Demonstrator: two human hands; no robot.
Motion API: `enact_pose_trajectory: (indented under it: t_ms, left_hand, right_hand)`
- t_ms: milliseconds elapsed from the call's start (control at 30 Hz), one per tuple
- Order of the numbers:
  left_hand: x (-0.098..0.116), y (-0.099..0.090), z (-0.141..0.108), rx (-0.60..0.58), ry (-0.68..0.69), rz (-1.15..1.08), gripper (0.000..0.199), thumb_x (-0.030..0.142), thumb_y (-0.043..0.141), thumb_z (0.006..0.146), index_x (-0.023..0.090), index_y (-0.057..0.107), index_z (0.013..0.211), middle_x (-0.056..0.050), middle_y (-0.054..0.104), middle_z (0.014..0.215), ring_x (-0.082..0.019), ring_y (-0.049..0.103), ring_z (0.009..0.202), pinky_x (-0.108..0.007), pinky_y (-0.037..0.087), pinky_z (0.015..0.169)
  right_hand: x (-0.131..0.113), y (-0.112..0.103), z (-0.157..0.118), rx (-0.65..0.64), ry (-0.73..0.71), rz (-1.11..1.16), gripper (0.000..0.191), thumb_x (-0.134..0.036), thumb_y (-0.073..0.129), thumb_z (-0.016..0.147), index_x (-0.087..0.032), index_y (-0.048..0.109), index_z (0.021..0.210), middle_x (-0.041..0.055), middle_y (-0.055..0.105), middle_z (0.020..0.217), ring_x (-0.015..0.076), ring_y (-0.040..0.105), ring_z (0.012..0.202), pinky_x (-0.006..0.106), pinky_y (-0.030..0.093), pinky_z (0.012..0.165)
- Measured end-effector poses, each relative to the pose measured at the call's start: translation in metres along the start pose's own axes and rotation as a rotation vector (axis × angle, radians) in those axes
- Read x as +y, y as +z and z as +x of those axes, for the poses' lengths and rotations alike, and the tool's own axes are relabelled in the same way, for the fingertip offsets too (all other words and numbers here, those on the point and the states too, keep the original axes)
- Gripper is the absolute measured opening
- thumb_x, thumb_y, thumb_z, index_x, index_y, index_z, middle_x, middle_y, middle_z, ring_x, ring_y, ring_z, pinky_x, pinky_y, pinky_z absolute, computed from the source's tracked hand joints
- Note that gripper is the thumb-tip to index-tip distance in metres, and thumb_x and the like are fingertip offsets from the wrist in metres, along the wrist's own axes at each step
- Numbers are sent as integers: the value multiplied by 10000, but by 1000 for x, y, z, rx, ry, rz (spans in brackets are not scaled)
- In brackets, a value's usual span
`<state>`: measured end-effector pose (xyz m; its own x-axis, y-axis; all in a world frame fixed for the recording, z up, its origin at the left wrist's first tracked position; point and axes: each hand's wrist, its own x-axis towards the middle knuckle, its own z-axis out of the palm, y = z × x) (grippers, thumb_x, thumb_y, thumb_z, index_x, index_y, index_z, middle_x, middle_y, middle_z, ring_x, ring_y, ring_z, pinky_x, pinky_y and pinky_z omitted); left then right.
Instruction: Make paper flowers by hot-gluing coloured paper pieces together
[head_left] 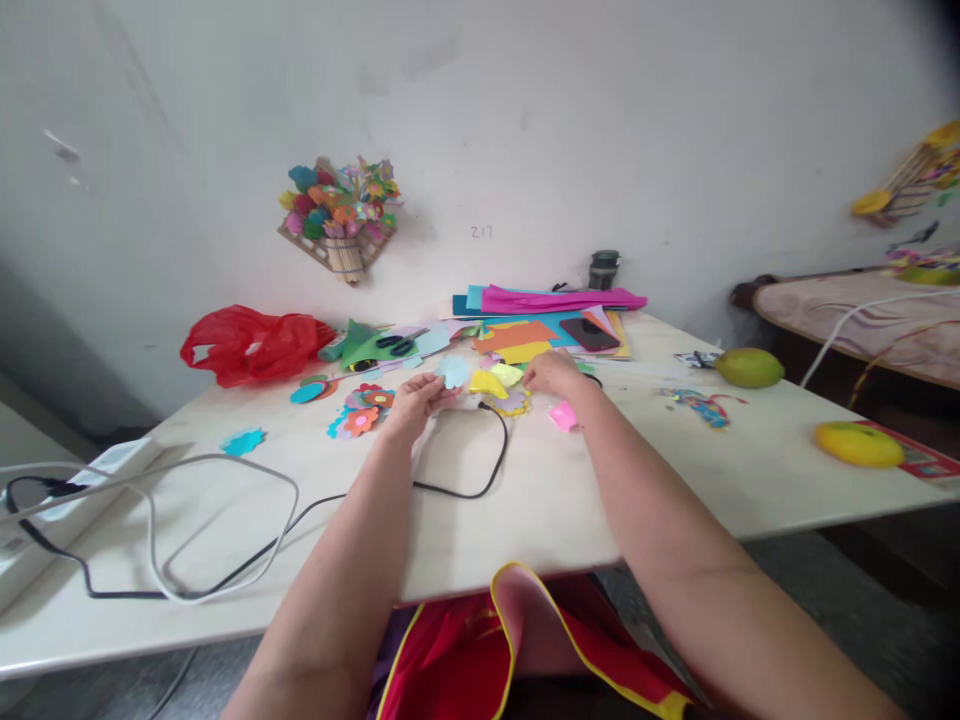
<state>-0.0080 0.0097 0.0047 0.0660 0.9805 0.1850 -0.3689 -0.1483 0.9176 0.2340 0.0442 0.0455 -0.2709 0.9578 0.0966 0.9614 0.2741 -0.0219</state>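
My left hand [420, 402] pinches a pale blue paper flower [453, 372] at its edge, above the table. My right hand [553, 375] is over the small paper pieces, fingers bent down and closed; what they hold, if anything, is hidden. Between the hands lie yellow paper pieces [487, 384] and a yellow-edged flower cutout [514, 403]. A pink paper piece [562, 415] rests below my right hand. Left of my left hand are several layered paper flowers [363, 411] in orange, brown and blue, and farther left a blue flower cutout [244, 441].
Black cable [480, 494] loops before my hands; a white power strip [90, 500] lies left. Scissors [397, 345], coloured sheets [517, 338], a phone [590, 334] and a red plastic bag [255, 343] sit behind. Two fruits, one greenish [750, 367], one yellow [859, 444], are right.
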Motion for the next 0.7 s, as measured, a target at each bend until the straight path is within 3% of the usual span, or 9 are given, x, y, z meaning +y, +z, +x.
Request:
enact_pose_trajectory:
  t_ms: [233, 567, 700]
  left_hand:
    - [1, 0, 1, 8, -31, -1, 228, 204, 725, 612, 137, 520, 687, -17, 637, 588, -172, 668, 620, -238, 537, 575]
    - [0, 1, 1, 16, -16, -2, 234, 217, 732, 612, 132, 532, 701, -13, 624, 602, -184, 670, 650, -262, 529, 595]
    - [1, 2, 1, 22, -23, -6, 239, 217, 735, 610, 132, 531, 701, -17, 634, 624, -177, 667, 642, -255, 527, 584]
  right_hand:
    - [5, 9, 3, 3, -39, -82, 185, -253, 581, 714, -262, 739, 809, 64, 696, 859, 234, 548, 946, 358, 305, 874]
    - [10, 18, 3, 82, -67, -14, 131, -245, 608, 705, -211, 725, 752, 83, 681, 785, 239, 551, 915, 357, 321, 842]
    - [17, 22, 11, 119, -21, 174, 118, -241, 620, 681, -185, 707, 738, 58, 683, 770, 198, 581, 799, 304, 378, 756]
